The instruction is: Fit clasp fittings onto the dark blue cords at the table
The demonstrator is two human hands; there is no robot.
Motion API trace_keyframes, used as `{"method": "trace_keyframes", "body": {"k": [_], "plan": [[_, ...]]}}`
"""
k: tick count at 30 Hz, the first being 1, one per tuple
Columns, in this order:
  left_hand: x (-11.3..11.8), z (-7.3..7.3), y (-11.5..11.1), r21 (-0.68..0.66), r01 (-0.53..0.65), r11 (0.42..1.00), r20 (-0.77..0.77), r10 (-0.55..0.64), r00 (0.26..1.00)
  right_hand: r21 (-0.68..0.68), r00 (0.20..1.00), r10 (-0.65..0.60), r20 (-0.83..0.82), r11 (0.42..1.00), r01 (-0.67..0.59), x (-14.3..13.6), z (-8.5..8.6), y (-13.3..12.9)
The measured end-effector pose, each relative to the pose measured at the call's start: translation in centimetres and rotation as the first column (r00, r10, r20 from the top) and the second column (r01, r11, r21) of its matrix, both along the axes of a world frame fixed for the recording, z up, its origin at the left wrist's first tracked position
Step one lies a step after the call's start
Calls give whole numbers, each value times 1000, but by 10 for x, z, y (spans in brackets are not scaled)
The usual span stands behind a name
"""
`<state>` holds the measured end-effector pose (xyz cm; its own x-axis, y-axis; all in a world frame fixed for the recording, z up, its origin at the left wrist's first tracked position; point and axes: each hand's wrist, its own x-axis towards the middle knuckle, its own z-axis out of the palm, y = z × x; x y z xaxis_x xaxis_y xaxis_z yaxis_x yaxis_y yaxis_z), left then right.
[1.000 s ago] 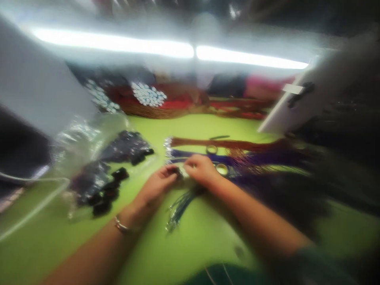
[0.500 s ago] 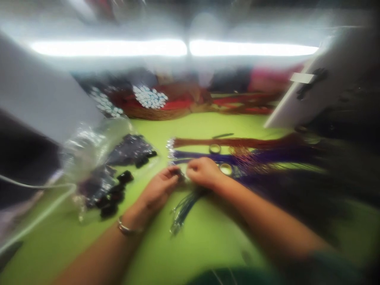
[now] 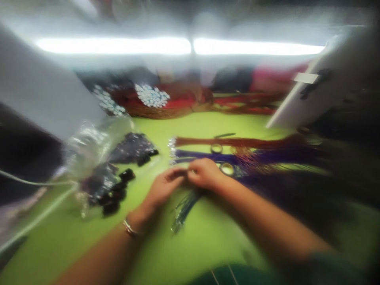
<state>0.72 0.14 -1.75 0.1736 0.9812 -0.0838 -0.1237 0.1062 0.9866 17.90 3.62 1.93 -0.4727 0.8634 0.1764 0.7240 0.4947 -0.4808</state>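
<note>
My left hand (image 3: 166, 184) is closed in a pinch, its fingertips meeting those of my right hand (image 3: 203, 173). Between the left fingers is a small dark part, likely one of the black connectors, mostly hidden now. The right fingers are pinched too, but what they grip is covered and blurred. Just below the hands lies a bundle of dark green wires (image 3: 184, 211) with metal terminals at its near end. To the left, several loose black connectors (image 3: 114, 198) lie beside clear plastic bags (image 3: 89, 152).
Behind my hands, brown wires (image 3: 196, 141) and purple wires (image 3: 192, 155) with white ends stretch rightward. Two tape rolls (image 3: 227, 169) rest among them. More wire bundles (image 3: 152, 95) lie at the back of the green table (image 3: 178, 124). Panels (image 3: 299, 93) rise at both sides.
My left hand has moved right and its fingertips have come up to the right hand, covering the dark part that showed between its fingers. The right hand stays nearly in place.
</note>
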Motion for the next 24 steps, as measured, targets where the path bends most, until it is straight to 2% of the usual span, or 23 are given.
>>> {"method": "trace_keyframes", "body": {"k": [3, 5, 7, 12, 19, 22, 24], "plan": [[-1, 0, 1, -44, 5, 999, 33, -4, 999, -35, 989, 52, -139, 998, -58, 1, -5, 2], [-2, 1, 1, -78, 11, 997, 63, -6, 998, -136, 965, -7, -261, 990, -29, 2, -6, 3], [-2, 2, 1, -98, 19, 995, 86, -10, 996, -196, 949, -56, -311, 981, -7, 3, -5, 3], [-1, 3, 1, -72, 26, 997, 64, -22, 998, -148, 963, -46, -265, 989, 7, 3, -5, 1], [-2, -2, 2, -56, 41, 998, 4, -41, 999, -64, 982, -68, -176, 996, 57, -3, -16, -3], [1, 2, 1, -42, 36, 998, 11, -36, 999, -62, 973, -81, -214, 996, 70, -3, -18, -3], [5, 7, -1, -22, 27, 999, 57, -25, 998, -42, 957, -67, -283, 997, 57, 0, -13, -1]]}}
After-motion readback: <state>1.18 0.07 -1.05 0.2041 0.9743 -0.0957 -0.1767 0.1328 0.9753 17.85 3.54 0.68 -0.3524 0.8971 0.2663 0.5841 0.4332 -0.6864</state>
